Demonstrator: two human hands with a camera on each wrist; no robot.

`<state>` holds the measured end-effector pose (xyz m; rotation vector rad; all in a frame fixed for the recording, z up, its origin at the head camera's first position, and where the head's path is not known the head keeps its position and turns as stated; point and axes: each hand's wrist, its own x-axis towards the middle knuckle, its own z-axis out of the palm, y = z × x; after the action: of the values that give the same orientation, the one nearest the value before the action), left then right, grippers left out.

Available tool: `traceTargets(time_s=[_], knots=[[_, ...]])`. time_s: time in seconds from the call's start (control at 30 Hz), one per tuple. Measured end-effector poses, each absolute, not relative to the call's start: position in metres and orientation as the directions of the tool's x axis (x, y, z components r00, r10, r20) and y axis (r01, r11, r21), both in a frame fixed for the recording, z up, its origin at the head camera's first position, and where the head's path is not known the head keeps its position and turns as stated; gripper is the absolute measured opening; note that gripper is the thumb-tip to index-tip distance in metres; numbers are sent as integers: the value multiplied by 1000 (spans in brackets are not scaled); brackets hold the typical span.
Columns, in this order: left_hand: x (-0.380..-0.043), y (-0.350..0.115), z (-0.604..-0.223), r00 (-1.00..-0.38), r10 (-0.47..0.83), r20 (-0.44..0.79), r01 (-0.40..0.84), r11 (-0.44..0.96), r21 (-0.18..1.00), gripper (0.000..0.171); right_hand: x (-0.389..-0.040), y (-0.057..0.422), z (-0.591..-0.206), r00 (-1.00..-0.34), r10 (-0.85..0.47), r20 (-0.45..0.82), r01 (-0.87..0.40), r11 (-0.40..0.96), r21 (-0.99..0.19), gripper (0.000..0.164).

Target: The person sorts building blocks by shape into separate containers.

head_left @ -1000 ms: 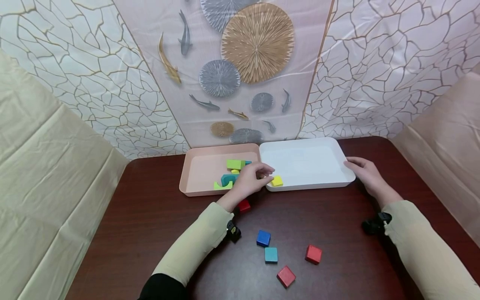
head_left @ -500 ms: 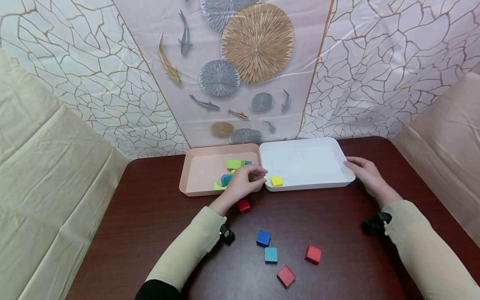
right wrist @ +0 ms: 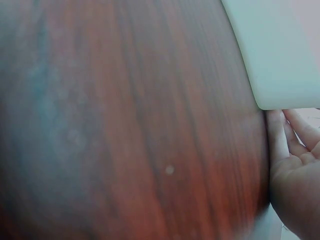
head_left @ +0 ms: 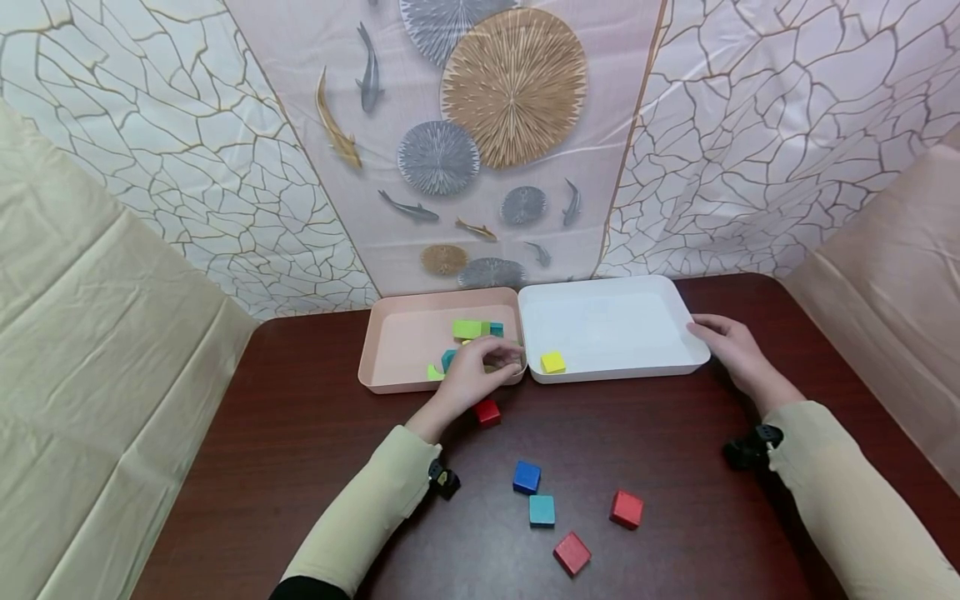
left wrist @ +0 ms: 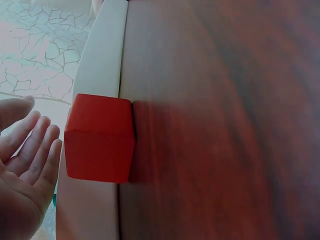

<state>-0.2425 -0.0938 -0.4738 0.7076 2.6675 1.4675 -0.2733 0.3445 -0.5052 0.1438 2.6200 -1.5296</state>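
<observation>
My left hand (head_left: 477, 372), fingers loosely bent and holding nothing, hovers over the front right part of the pink tray (head_left: 397, 337). In the left wrist view its fingers (left wrist: 34, 157) are spread beside a red cube (left wrist: 100, 145), which sits on the table just in front of that tray. My right hand (head_left: 735, 350) holds the right end of the white tray (head_left: 603, 325), thumb and fingers at its rim. A yellow block (head_left: 553, 362) lies in the white tray's front left corner. In the pink tray are green blocks (head_left: 470, 329) and teal blocks (head_left: 448, 359), partly covered by my left hand.
On the table (head_left: 300, 467) nearer me lie a blue cube (head_left: 527, 477), a teal cube (head_left: 542, 511) and two more red cubes, one a red cube (head_left: 626, 509) to the right and the other a red cube (head_left: 572, 553) closest. A patterned cloth (head_left: 450, 233) hangs behind the trays.
My left hand has drawn back leftward from beside the yellow block to over the pink tray. The yellow block stays in the white tray. My right hand keeps its place.
</observation>
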Motion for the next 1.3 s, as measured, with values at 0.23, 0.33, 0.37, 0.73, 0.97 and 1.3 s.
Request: traceTargets(time_s=[0.23, 0.33, 0.37, 0.73, 0.97, 1.3], knots=[[-238, -101, -475, -901, 378, 213, 371, 418, 829, 25, -273, 345, -504, -989, 21, -149, 140, 494, -858, 72], [-237, -104, -476, -897, 376, 232, 383, 401, 832, 26, -273, 345, -504, -988, 22, -150, 141, 496, -856, 72], [-236, -105, -476, -895, 377, 241, 390, 394, 832, 26, -273, 345, -504, -988, 23, -150, 142, 497, -856, 72], [-229, -116, -476, -870, 402, 284, 438, 369, 820, 25, -274, 346, -506, -988, 32, -151, 146, 500, -854, 72], [-223, -120, -477, -882, 389, 264, 414, 375, 829, 26, -274, 346, -506, -989, 28, -145, 140, 497, -856, 72], [-216, -128, -478, -898, 377, 227, 375, 386, 843, 25, -274, 345, -506, -990, 27, -137, 133, 496, -858, 72]])
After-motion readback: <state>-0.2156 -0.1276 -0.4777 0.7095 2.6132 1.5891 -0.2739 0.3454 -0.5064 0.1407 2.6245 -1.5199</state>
